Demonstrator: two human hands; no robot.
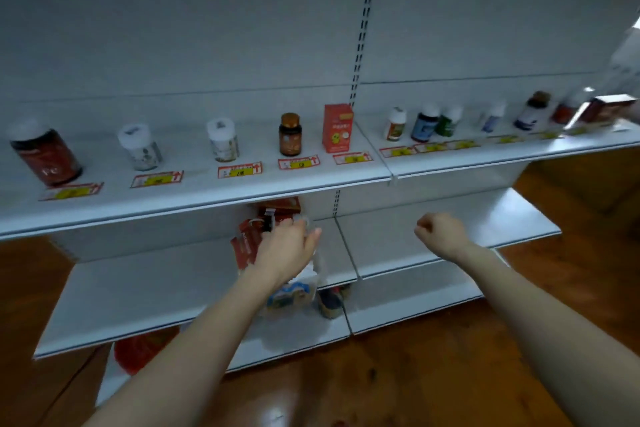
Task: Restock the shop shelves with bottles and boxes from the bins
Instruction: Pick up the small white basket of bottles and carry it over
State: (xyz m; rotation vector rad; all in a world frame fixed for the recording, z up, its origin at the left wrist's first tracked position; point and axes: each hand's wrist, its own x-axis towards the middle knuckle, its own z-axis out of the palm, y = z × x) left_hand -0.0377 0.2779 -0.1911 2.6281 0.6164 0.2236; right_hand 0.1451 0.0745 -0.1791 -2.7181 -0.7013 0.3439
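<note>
**Inspector:** While the white shelving (207,28) stands mostly bare, where does the stock to be placed lie?

**Assistant:** On the middle shelf (138,288), below the upper shelf (194,199) with its spaced row of bottles. It sits in what looks like a clear bin (277,314), though blur prevents confirmation. Red boxes (247,243) lean at the back, and a dark bottle (329,303) stands at the right.

**Inspector:** Handling?

**Assistant:** My judgement only. The boxes are light card, stiff but crushable at the corners, so take them across the two broad faces. The bottle is heavier, smooth and probably slippery. Take it round the body, not by the cap.

**Inspector:** The grips?

**Assistant:** The left grip (287,246) is among the red boxes, fingers over their tops. I cannot tell whether it has closed on one. The right grip (440,232) is curled into a fist with nothing in it, well apart, before the neighbouring bay.
</note>
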